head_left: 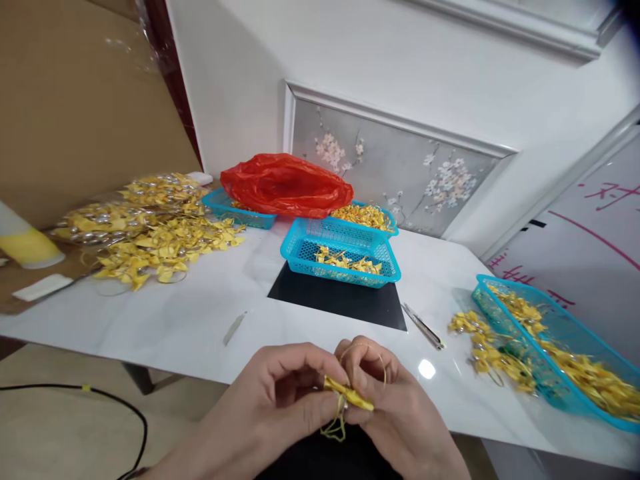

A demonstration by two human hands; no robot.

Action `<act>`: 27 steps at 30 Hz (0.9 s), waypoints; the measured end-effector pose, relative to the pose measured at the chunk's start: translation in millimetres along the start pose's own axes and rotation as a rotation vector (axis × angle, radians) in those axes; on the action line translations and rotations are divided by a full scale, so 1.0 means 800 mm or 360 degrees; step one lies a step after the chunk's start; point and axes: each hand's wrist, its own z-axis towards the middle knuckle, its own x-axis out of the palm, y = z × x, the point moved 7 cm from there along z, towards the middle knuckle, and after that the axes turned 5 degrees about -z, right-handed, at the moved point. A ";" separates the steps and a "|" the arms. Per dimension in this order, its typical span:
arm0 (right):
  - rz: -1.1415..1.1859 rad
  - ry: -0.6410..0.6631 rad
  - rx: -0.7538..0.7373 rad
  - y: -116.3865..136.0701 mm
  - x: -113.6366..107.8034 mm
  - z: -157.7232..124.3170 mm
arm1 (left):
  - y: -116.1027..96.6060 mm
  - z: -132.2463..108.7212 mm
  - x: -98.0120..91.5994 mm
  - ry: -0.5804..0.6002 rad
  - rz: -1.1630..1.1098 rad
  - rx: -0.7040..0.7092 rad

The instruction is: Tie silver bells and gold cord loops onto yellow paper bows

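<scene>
My left hand (280,400) and my right hand (390,407) meet at the bottom centre, just in front of the white table's near edge (200,360). Both pinch a small yellow folded piece (347,395) with a thin golden thread looping above and dangling below it. The fingers of both hands are curled closed around the piece. Straight ahead sits a blue basket (340,257) holding a few yellow pieces, standing on a black mat (340,300).
Piles of yellow pieces (160,240) lie at the left. A red plastic bag (285,183) rests over two blue baskets at the back. A blue basket (560,347) full of yellow pieces sits right, some spilled beside it. Tweezers (423,327) lie near the mat.
</scene>
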 end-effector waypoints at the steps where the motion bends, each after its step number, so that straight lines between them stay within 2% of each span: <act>1: 0.0031 -0.0056 -0.0024 -0.001 -0.002 0.001 | 0.001 0.000 0.000 0.0001 -0.0040 -0.0018; 6: 0.0331 -0.0466 -0.0114 -0.007 -0.032 0.010 | 0.004 -0.003 0.001 -0.0004 -0.0257 -0.0088; 11: 0.0328 -0.0720 -0.0330 0.021 -0.076 0.002 | 0.008 -0.002 -0.002 -0.0011 -0.0379 -0.0086; 20: -0.0166 -0.1288 -0.1279 0.122 -0.176 -0.060 | 0.006 -0.002 0.002 -0.0060 -0.0529 -0.0151; 23: -0.0397 -0.1499 -0.1458 0.138 -0.199 -0.089 | 0.005 -0.002 0.002 -0.0091 -0.0501 -0.0163; 27: -0.0705 -0.1853 -0.1593 0.147 -0.214 -0.126 | 0.008 -0.004 0.002 -0.0067 -0.0468 -0.0180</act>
